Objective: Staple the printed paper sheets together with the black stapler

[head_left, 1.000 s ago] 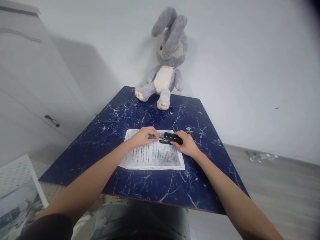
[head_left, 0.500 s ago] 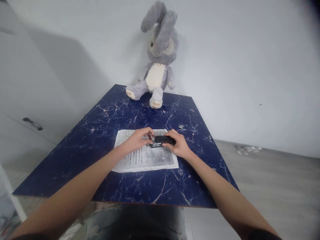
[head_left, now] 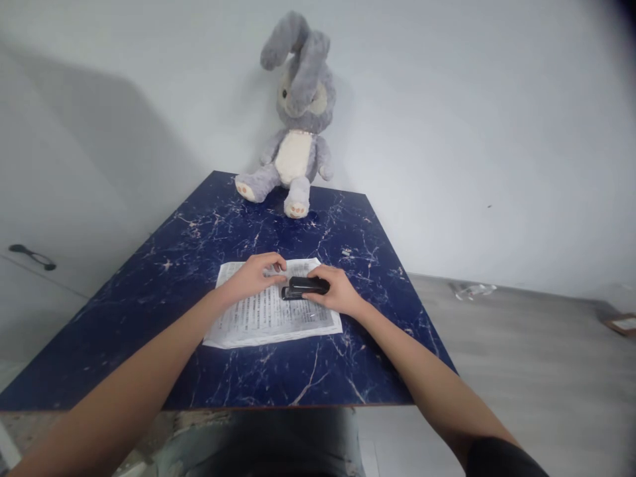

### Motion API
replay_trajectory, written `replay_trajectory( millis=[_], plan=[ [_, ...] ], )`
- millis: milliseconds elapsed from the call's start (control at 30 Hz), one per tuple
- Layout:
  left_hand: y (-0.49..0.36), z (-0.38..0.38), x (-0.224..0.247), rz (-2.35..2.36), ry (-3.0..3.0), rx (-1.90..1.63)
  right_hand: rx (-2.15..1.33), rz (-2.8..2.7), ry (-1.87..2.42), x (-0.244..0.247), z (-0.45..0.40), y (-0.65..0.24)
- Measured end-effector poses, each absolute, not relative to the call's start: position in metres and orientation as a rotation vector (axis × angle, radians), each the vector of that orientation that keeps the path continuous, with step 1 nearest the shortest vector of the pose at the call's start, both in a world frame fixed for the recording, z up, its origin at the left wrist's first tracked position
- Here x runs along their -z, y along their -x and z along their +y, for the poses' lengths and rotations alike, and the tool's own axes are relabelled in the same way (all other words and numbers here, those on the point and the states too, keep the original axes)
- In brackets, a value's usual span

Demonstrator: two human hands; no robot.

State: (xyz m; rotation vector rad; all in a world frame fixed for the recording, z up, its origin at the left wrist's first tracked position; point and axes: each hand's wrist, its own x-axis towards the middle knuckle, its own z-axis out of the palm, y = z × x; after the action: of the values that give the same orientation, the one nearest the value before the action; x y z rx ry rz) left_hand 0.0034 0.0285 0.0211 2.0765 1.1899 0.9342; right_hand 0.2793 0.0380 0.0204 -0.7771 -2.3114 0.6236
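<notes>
A black stapler [head_left: 304, 286] lies over printed sheets of paper [head_left: 268, 321] on the blue marbled table. My right hand [head_left: 336, 290] grips the stapler's right end, thumb on the near side and fingers on the far side. Just left of the stapler, my left hand [head_left: 256, 275] hovers over the paper with thumb and fingers apart and nothing between them. A narrow gap separates its fingertips from the stapler's left end.
A grey plush rabbit [head_left: 298, 119] sits at the table's far edge against the white wall. A tiny pale object [head_left: 346, 252] lies beyond my right hand. Clear plastic [head_left: 473, 291] rests on the floor at right.
My left hand has drawn back to the left, off the stapler's end, and its fingers have parted. My right hand keeps its hold. The whole view has shifted slightly.
</notes>
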Motion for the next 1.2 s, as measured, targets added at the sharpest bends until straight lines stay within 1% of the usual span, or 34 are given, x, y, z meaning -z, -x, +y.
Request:
replay_trajectory(
  millis=[167,300,400,500,567,700,800,900,1033,1200],
  plan=[
    [0.016,0.039,-0.021,1.358,-1.943,-1.083,-0.667,-2.369,0.762,-0.028,0.036,-0.281],
    [0.023,0.045,-0.012,1.354,-1.868,-1.149,-0.702,-2.463,0.789,-0.041,0.026,-0.287],
    [0.023,0.049,-0.007,1.358,-1.838,-1.165,-0.686,-2.514,0.886,-0.047,0.012,-0.302],
    [0.02,0.049,-0.006,1.398,-1.824,-1.225,-0.645,-2.491,1.078,-0.045,-0.005,-0.335],
    [0.018,0.048,-0.007,1.402,-1.84,-1.239,-0.544,-2.425,1.247,-0.041,-0.015,-0.363],
    [0.015,0.046,-0.006,1.407,-1.878,-1.198,-0.127,-2.085,1.622,-0.028,-0.038,-0.4],
    [0.014,0.045,-0.007,1.412,-1.873,-1.185,-0.019,-1.844,1.716,-0.01,-0.06,-0.391],
    [0.013,0.043,-0.01,1.395,-1.881,-1.149,0.034,-1.733,1.723,0.011,-0.07,-0.367],
    [0.013,0.041,-0.013,1.37,-1.894,-1.133,-0.001,-1.722,1.722,0.025,-0.048,-0.359],
    [0.016,0.042,-0.011,1.356,-1.857,-1.132,-0.063,-1.735,1.628,0.029,0.016,-0.395]
  ],
)
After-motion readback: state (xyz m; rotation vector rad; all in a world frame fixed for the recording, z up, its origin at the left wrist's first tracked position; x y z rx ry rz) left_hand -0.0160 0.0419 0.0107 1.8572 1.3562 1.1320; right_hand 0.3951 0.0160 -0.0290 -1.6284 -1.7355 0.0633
